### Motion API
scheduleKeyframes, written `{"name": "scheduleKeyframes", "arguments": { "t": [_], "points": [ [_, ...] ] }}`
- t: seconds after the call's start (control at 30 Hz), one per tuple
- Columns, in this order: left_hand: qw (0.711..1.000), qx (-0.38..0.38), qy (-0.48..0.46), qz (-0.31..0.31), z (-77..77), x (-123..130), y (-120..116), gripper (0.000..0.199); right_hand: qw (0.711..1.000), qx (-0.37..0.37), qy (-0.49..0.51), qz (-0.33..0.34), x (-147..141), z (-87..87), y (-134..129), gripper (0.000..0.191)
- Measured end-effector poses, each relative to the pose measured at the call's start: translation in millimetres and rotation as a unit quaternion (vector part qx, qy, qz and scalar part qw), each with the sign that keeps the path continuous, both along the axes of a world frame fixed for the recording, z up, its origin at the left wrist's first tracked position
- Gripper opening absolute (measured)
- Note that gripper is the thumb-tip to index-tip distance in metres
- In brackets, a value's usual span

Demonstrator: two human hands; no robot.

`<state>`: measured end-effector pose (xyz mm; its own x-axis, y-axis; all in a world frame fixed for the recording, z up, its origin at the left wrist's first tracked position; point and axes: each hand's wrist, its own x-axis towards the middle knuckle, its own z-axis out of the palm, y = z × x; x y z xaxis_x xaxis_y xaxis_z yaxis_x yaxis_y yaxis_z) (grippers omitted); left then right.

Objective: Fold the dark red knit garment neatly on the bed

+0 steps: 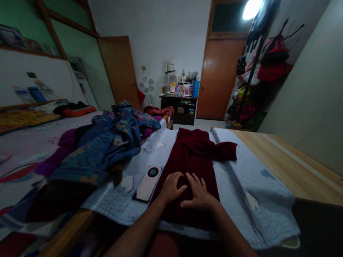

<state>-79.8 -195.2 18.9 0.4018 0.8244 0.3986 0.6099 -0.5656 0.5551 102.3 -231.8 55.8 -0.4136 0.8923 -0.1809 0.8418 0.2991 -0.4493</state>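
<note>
A dark red knitted garment [191, 157] lies spread on a pale blue cloth [241, 200], with one sleeve sticking out to the right. My left hand [172, 186] rests palm down on the garment's lower part, fingers extended and slightly bent. Beside it my right hand [198, 194] lies on the same fabric with its fingers spread. Neither hand holds anything. Just left of the garment is a pinkish phone [145, 187], back side up, with a round black camera ring.
A blue floral garment [115, 135] is heaped on the bed [24, 146] at left. A wooden board [270, 150] extends along the right. Farther back stand a white fan [147, 85], a dark cabinet [178, 116], a closed door [221, 78] and hanging bags [276, 67].
</note>
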Motion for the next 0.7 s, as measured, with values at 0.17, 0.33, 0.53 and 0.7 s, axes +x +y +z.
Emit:
{"name": "scheduleKeyframes", "arguments": {
  "t": [0.17, 0.33, 0.53, 0.7],
  "points": [
    [1.0, -0.009, 0.008, 0.001, 0.6, 0.0, 0.2, 0.038, 1.0, -0.005, 0.004, 0.002, 1.4, -0.3, -2.8, 0.125],
    [1.0, -0.014, 0.011, 0.003, 0.4, 0.0, 0.1, 0.039, 1.0, -0.003, 0.003, 0.003, 2.4, -0.5, -5.6, 0.125],
    [1.0, -0.001, 0.016, 0.005, -0.9, -0.2, -0.3, 0.042, 1.0, 0.003, 0.006, 0.008, 4.4, -2.2, -8.9, 0.124],
    [1.0, 0.0, 0.023, -0.001, -3.5, -1.0, 0.7, 0.044, 1.0, 0.013, 0.008, 0.016, 7.9, -4.2, -11.4, 0.12]
  ]
}}
